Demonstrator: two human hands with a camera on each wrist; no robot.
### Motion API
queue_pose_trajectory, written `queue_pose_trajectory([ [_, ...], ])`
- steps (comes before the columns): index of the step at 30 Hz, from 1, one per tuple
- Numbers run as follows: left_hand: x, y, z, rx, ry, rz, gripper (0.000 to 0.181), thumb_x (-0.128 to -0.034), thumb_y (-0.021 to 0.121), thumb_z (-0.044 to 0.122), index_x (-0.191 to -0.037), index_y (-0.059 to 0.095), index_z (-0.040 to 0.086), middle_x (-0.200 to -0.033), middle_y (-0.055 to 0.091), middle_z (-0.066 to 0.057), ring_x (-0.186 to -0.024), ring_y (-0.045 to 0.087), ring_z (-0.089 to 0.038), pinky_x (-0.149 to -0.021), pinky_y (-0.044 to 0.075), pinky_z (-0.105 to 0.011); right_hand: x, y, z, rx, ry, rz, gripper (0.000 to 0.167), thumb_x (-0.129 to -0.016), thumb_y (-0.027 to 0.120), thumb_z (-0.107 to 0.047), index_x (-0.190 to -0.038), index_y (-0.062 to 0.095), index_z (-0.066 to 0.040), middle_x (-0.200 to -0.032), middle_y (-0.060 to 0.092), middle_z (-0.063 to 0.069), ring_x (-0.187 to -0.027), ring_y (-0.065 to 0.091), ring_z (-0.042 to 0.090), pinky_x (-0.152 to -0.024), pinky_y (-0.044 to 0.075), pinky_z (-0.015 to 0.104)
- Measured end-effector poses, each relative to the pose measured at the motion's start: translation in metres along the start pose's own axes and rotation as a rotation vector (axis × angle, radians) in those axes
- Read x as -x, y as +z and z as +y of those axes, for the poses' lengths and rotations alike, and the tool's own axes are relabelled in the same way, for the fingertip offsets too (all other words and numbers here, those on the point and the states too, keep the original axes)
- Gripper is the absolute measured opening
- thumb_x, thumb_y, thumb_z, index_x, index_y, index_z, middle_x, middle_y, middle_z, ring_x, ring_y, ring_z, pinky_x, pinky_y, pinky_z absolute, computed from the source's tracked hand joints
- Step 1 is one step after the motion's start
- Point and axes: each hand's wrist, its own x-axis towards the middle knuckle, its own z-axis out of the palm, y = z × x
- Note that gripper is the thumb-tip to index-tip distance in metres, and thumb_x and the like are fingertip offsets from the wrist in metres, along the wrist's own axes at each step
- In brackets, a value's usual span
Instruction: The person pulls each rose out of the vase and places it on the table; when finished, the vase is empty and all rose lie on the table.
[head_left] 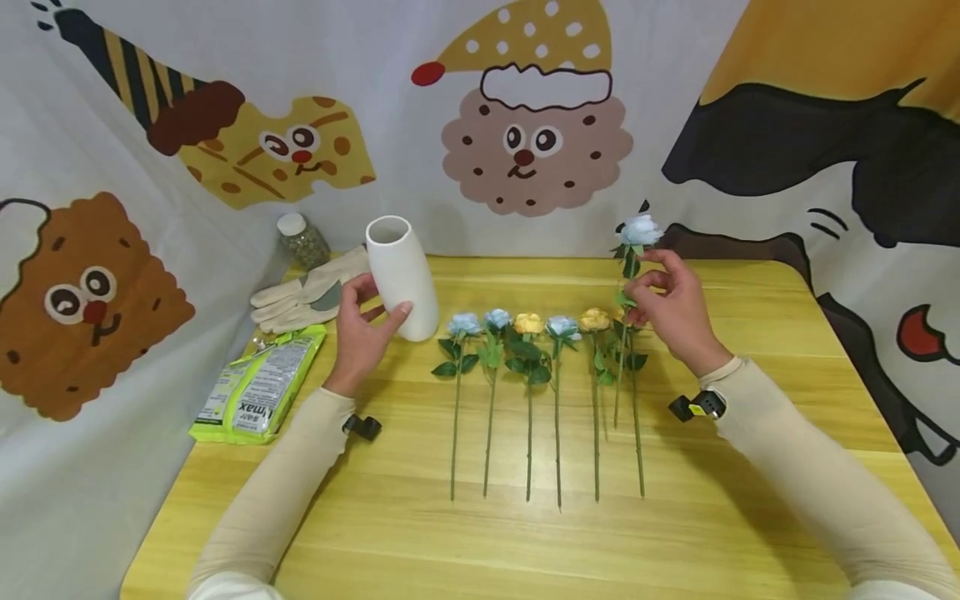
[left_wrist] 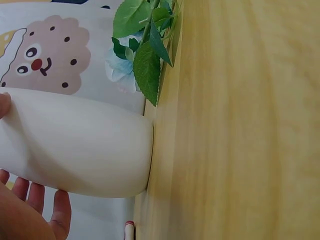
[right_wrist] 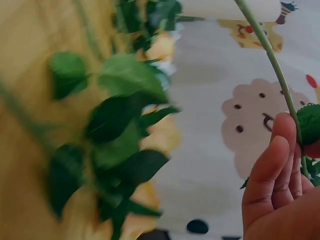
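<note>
My left hand (head_left: pixel 363 335) holds a white vase (head_left: pixel 407 283) from its left side, thumb in front and fingers behind. The vase stands upright on the table, and its mouth shows from above. In the left wrist view the vase (left_wrist: pixel 85 145) lies between thumb and fingers. My right hand (head_left: pixel 677 310) pinches the stem of a light-blue artificial rose (head_left: pixel 639 232), bloom up, raised above the row. The right wrist view shows that green stem (right_wrist: pixel 272 60) against the fingers. Several blue and yellow roses (head_left: pixel 528 323) lie side by side, stems toward me; the rightmost bloom is partly hidden.
Left of the vase lie a pair of work gloves (head_left: pixel 300 296) and a green-and-white packet (head_left: pixel 258 392). A jar with a white lid (head_left: pixel 303 242) stands behind them. A printed cloth (head_left: pixel 540 237) hangs along the back of the wooden table (head_left: pixel 465 550).
</note>
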Motion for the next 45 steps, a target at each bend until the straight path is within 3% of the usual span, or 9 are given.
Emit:
queue_pose_trajectory([
  [5, 0.003, 0.002, 0.015, 0.006, -0.003, -0.006, 0.066, -0.092, 0.08, 0.008, -0.147, 0.044, 0.001, -0.138, 0.052, -0.021, -0.125, 0.055, -0.026, -0.109, 0.049, -0.06, 0.009, -0.019, 0.017, 0.127, 0.071, -0.051, 0.043, -0.103, 0.063, -0.012, -0.144, 0.053, -0.007, -0.083, 0.069, -0.008, -0.055, 0.068, 0.026, -0.052, 0.058, 0.034],
  [9, 0.006, 0.003, 0.03, 0.012, -0.002, -0.009, 0.064, -0.0926, 0.079, 0.009, -0.145, 0.045, -0.001, -0.137, 0.052, -0.023, -0.125, 0.054, -0.027, -0.109, 0.049, -0.06, 0.017, -0.033, 0.03, 0.181, 0.114, -0.066, 0.047, -0.103, 0.064, -0.014, -0.147, 0.051, -0.005, -0.084, 0.07, -0.005, -0.056, 0.069, 0.025, -0.053, 0.059, 0.035],
  [12, 0.007, 0.004, 0.033, 0.011, -0.006, -0.009, 0.064, -0.0926, 0.079, 0.009, -0.145, 0.045, -0.001, -0.138, 0.052, -0.023, -0.126, 0.054, -0.028, -0.108, 0.049, -0.06, 0.023, -0.042, 0.039, 0.21, 0.17, -0.075, 0.047, -0.103, 0.063, -0.015, -0.147, 0.051, -0.004, -0.082, 0.069, -0.005, -0.056, 0.07, 0.024, -0.054, 0.06, 0.037],
  [25, 0.006, 0.003, 0.032, 0.015, -0.014, -0.01, 0.065, -0.0922, 0.08, 0.008, -0.146, 0.044, -0.002, -0.138, 0.051, -0.025, -0.126, 0.054, -0.033, -0.108, 0.048, -0.062, 0.036, -0.062, 0.064, 0.289, 0.371, -0.275, 0.056, -0.105, 0.063, -0.017, -0.152, 0.04, 0.005, -0.101, 0.072, 0.018, -0.067, 0.075, 0.024, -0.062, 0.065, 0.041],
  [34, 0.008, 0.003, 0.033, 0.01, -0.024, -0.013, 0.065, -0.0926, 0.08, 0.009, -0.146, 0.044, -0.002, -0.138, 0.051, -0.024, -0.126, 0.054, -0.028, -0.109, 0.048, -0.06, 0.041, -0.064, 0.074, 0.355, 0.452, -0.386, 0.055, -0.105, 0.063, -0.019, -0.147, 0.041, 0.008, -0.104, 0.074, 0.02, -0.069, 0.074, 0.025, -0.063, 0.065, 0.039],
  [45, 0.007, 0.002, 0.033, -0.003, -0.03, -0.021, 0.065, -0.0938, 0.079, 0.01, -0.147, 0.043, -0.002, -0.138, 0.05, -0.025, -0.127, 0.053, -0.028, -0.109, 0.048, -0.062, 0.045, -0.065, 0.067, 0.379, 0.447, -0.381, 0.055, -0.107, 0.062, -0.03, -0.146, 0.046, 0.006, -0.107, 0.073, 0.022, -0.074, 0.076, 0.026, -0.066, 0.066, 0.04],
])
